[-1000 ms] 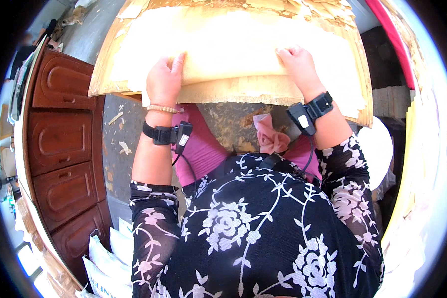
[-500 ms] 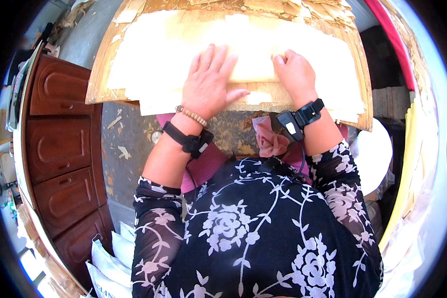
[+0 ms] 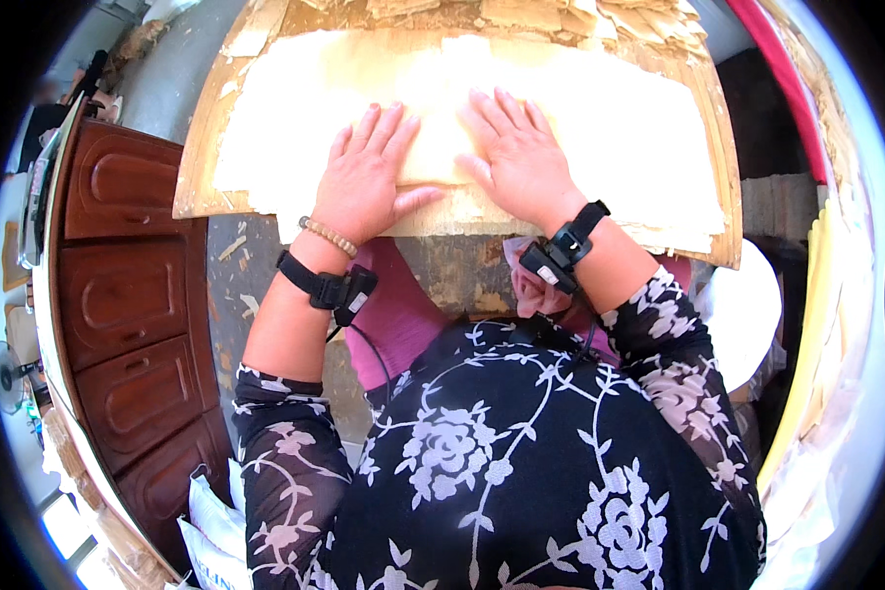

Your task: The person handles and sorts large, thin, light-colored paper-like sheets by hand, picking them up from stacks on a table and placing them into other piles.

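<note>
Both palms rest on pale, thin wood-like sheets [image 3: 619, 147] stacked on a wooden board [image 3: 199, 177]. My left hand [image 3: 369, 172] lies flat with its fingers spread, the thumb reaching toward the middle. To its right, my right hand [image 3: 521, 157] is likewise flat, fingers apart and pointing away from me. Neither hand grips anything. Strong light washes out the sheets' surface, so individual layers are hard to tell. Their near edges look ragged and overhang the board's front.
More torn pale sheets [image 3: 600, 18] are heaped at the board's far edge. A dark red wooden cabinet [image 3: 133, 285] stands on the left, with white bags [image 3: 211, 526] by its base. To the right are a round white object [image 3: 742, 315] and yellow material [image 3: 801, 364]. Scraps litter the floor.
My right hand has opened from a closed pinch, moved left and flattened on the sheets. My left hand has slid left and slightly nearer to me, still flat.
</note>
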`<state>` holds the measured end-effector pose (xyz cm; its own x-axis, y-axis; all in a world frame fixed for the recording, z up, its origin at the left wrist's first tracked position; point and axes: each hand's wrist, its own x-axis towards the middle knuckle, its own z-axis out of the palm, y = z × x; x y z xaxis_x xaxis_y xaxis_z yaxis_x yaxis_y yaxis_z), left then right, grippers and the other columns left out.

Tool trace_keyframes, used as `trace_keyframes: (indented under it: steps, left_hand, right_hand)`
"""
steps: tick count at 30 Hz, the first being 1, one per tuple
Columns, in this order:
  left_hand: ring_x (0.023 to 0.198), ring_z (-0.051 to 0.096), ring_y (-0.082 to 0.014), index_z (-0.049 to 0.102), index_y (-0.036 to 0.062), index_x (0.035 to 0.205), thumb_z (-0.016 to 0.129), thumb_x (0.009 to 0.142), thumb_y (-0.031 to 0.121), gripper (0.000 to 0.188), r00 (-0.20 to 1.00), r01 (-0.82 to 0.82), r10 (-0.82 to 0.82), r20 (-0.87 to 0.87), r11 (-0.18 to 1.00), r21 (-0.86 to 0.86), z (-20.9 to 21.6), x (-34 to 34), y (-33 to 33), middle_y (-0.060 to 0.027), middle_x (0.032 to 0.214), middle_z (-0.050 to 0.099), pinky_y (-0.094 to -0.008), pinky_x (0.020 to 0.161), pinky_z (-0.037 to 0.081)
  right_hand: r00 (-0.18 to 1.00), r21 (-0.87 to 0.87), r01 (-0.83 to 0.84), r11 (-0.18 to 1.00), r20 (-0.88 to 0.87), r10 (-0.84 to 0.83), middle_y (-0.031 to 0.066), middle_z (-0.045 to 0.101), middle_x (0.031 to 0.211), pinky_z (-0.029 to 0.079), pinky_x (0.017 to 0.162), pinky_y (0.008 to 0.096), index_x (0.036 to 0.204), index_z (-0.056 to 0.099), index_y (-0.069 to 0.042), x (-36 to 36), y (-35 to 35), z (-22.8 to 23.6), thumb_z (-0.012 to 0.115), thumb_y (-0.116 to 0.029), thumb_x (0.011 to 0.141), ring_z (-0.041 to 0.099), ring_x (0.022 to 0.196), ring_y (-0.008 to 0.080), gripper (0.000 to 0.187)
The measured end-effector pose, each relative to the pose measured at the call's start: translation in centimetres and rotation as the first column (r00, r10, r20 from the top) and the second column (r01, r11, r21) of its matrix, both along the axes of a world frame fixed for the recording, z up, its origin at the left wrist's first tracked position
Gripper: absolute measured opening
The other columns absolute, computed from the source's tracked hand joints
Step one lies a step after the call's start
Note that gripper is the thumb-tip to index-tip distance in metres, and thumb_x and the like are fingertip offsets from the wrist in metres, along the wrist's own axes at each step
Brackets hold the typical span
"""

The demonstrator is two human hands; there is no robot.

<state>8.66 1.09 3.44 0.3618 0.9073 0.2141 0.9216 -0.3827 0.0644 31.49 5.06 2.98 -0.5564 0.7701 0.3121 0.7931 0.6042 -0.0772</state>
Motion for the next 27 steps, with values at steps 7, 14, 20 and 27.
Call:
trace_keyframes:
  steps: [7,14,20,27]
  left_hand:
    - [0.118,0.055,-0.0352,0.055,0.0031,0.121,0.065,0.083,0.021,0.043,0.955,0.292,-0.286,-0.074,0.951,0.103,1.0,-1.2,1.9,-0.0177,0.126,0.057,-0.0414,0.09,0.052]
    - [0.081,0.066,-0.0354,0.064,0.0111,0.117,0.058,0.09,0.008,0.028,0.949,0.128,-0.158,0.274,0.984,0.123,4.5,-0.1,4.3,-0.014,0.088,0.069,-0.043,0.072,0.055]
    - [0.089,0.069,-0.0171,0.062,-0.0018,0.121,0.069,0.091,0.016,0.035,0.543,0.099,0.176,0.821,0.958,-0.27,10.6,1.2,12.8,-0.0106,0.103,0.072,-0.0308,0.078,0.056]
    - [0.087,0.069,-0.0178,0.065,-0.0027,0.113,0.073,0.086,0.02,0.036,0.266,0.405,0.282,0.922,0.835,-0.372,14.0,8.3,28.0,-0.0096,0.1,0.071,-0.0313,0.076,0.056]
  right_hand:
    - [0.94,-0.103,-0.073,0.992,-0.338,0.034,0.0182,0.046,0.147,0.029,0.115,0.0451,0.143,0.045,-0.006,2.0,1.1,1.1,0.058,-0.038,0.095,0.039,0.138,0.0342,0.06]
    - [0.679,-0.121,0.342,0.932,-0.653,-0.335,0.0193,0.059,0.133,0.04,0.108,0.0379,0.135,0.054,0.0,21.6,1.6,2.9,0.056,-0.02,0.099,0.054,0.125,0.0333,0.042]
    - [0.578,-0.272,0.711,0.648,-0.299,-0.759,0.02,0.059,0.134,0.04,0.108,0.0391,0.135,0.053,0.0,30.4,-0.7,-0.1,0.053,-0.023,0.099,0.052,0.128,0.0364,0.043]
    - [0.605,-0.087,0.757,0.648,-0.281,-0.745,0.0214,0.052,0.14,0.035,0.112,0.0421,0.137,0.05,-0.003,30.9,-2.9,-0.9,0.057,-0.022,0.095,0.044,0.134,0.0363,0.047]
